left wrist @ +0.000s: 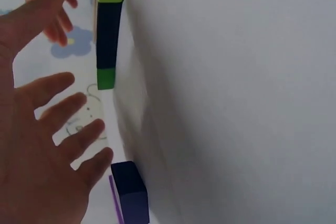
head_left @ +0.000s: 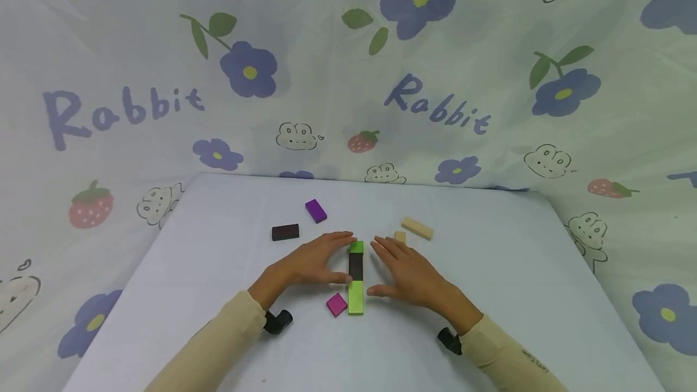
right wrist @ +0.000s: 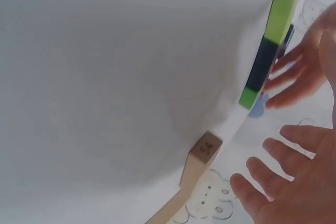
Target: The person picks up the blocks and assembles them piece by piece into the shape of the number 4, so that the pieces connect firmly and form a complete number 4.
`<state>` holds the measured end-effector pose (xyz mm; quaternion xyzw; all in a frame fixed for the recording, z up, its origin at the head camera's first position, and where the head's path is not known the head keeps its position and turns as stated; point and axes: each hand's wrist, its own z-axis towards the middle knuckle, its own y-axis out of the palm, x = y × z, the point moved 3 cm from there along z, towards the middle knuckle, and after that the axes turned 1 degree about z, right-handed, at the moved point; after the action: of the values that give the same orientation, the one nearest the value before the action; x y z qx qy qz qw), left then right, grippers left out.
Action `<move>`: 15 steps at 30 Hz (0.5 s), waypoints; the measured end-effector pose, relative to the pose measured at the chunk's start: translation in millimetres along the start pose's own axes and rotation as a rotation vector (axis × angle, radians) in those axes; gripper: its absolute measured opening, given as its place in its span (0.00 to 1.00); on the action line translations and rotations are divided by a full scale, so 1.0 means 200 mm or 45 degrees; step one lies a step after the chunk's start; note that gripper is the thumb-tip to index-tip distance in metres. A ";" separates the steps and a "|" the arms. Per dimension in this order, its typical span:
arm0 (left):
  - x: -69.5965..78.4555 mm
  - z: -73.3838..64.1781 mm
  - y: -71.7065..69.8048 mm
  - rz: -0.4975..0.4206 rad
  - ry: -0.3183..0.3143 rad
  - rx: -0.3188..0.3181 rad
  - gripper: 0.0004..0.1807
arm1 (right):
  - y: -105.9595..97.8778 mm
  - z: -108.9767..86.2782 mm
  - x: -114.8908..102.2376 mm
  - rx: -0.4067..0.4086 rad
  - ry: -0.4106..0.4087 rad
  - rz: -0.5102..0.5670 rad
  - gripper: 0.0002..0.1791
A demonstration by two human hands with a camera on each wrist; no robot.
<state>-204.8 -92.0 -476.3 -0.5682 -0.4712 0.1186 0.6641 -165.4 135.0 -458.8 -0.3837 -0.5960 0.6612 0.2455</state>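
Left hand (head_left: 316, 262) and right hand (head_left: 409, 272): fingers extended, spread, flanking the block row (head_left: 356, 266) on the white table (head_left: 490, 247). Row: smooth rectangular blocks, green, black, lime, end to end; long axis runs near to far. Only the right wrist view shows a dark marking (right wrist: 206, 148) on a wooden block (right wrist: 193, 170).

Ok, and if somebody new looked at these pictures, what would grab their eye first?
Probably the straight row of green, black and lime blocks on the white table, with the left hand and right hand on either side. A magenta block also stands out, beside the row's near end on the left hand's side. Behind the table, the printed backdrop shows big "Rabbit" lettering and blue flowers.
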 end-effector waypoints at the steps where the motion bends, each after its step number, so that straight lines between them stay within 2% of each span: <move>1: 0.01 -0.01 0.00 -0.002 0.007 -0.011 0.51 | 0.00 0.00 0.01 0.013 0.003 0.003 0.56; 6: 0.04 -0.03 0.02 0.012 0.057 -0.055 0.62 | -0.01 -0.02 0.04 0.055 -0.004 0.013 0.60; 10: 0.05 -0.04 0.04 0.047 0.061 -0.092 0.63 | 0.00 -0.02 0.05 0.067 0.005 0.029 0.63; 15: 0.07 -0.05 0.05 0.088 0.062 -0.086 0.62 | 0.00 -0.03 0.09 0.076 0.058 0.074 0.67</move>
<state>-186.3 -85.1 -476.5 -0.6089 -0.4388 0.1117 0.6513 -170.8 152.0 -463.0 -0.4083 -0.5589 0.6766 0.2511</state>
